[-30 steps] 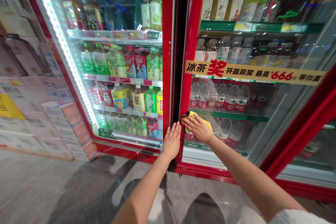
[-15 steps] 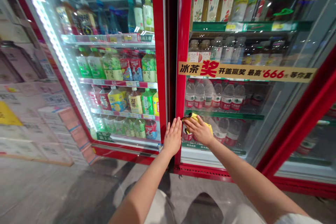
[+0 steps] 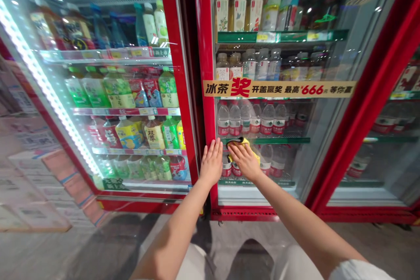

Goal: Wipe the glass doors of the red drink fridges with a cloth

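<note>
My left hand [image 3: 211, 162] lies flat with fingers stretched out on the red door frame [image 3: 206, 70] of the right-hand drinks fridge. Just beside it, my right hand [image 3: 244, 160] presses a yellow cloth [image 3: 255, 151] with a dark edge against the glass door, fingers laid over it. The cloth is bunched and partly hidden under the palm. Behind the glass there, water bottles [image 3: 278, 162] with red labels stand on the lowest shelf. A yellow promotional strip [image 3: 278, 89] runs across the door above both hands.
Another lit fridge [image 3: 179, 96] full of bottled drinks stands to the left, a dark gap between the two. Stacked cartons [image 3: 36, 214] sit at the far left. A further red-framed fridge door [image 3: 357, 96] is at the right. Grey floor [image 3: 114, 253] lies below.
The view has swung to the right, so the fridges sit further left in the picture. The right hand and cloth are slightly further from the red frame; the left hand stays on it.
</note>
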Available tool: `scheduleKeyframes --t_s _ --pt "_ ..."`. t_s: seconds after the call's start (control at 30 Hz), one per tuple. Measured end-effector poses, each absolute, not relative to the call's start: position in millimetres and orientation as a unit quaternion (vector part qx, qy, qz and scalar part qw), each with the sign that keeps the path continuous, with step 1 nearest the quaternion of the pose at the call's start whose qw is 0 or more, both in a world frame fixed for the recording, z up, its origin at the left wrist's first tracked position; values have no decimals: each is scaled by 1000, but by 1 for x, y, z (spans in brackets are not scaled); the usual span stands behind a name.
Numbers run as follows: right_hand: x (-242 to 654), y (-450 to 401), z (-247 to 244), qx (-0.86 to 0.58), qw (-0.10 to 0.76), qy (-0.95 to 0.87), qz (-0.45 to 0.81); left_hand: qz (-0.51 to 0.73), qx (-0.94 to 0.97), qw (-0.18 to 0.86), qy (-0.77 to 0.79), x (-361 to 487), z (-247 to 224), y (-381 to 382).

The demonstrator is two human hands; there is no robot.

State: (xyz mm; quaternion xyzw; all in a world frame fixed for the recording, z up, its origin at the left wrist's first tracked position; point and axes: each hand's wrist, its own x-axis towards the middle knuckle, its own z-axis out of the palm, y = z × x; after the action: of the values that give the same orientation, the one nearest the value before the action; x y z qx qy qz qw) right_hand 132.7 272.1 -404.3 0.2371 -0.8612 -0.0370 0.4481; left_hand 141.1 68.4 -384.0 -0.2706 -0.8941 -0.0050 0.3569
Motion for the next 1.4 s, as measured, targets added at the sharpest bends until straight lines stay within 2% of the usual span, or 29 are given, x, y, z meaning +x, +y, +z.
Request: scheduleKeyframes --t_s 0.1,0.23,0.37,0.47,0.6,0.7,0.8,0.9,1.0,1.07,1.13,1.27,1.33,1.4 --pt "130 278 -389 278 422 -862 -45 0 -277 349 -895 140 -384 75" --pt "130 316 -365 177 460 -870 -14 2 -280 349 -894 137 -381 91" --pt "143 336 -407 77 459 -885 -1 9 -295 333 -895 137 -381 104" --pt "148 332 -425 126 428 -895 -21 13 -305 327 -894 137 -384 109" --pt "143 344 -387 178 432 -884 -26 18 -311 320 -895 136 -382 116" --pt "142 369 -370 84 454 -887 7 22 -315 309 -897 135 -381 124" --pt "150 382 -394 -33 444 -894 54 21 -328 296 -897 135 -382 132" --pt "158 376 -418 34 399 -915 42 18 -333 290 -897 136 -384 137" --pt "156 374 -405 164 381 -910 8 22 -347 290 -892 136 -384 145" --pt "152 385 -387 164 405 -899 6 25 -359 288 -888 135 -383 152" --pt "148 402 -379 93 441 -892 25 24 -364 283 -887 133 -382 159" --pt "152 420 -415 -97 470 -873 87 11 -356 279 -892 133 -388 172" --pt "156 415 -438 -85 441 -889 83 11 -355 278 -893 134 -392 177" --pt "156 407 -446 -6 406 -912 53 15 -364 275 -890 135 -394 183"
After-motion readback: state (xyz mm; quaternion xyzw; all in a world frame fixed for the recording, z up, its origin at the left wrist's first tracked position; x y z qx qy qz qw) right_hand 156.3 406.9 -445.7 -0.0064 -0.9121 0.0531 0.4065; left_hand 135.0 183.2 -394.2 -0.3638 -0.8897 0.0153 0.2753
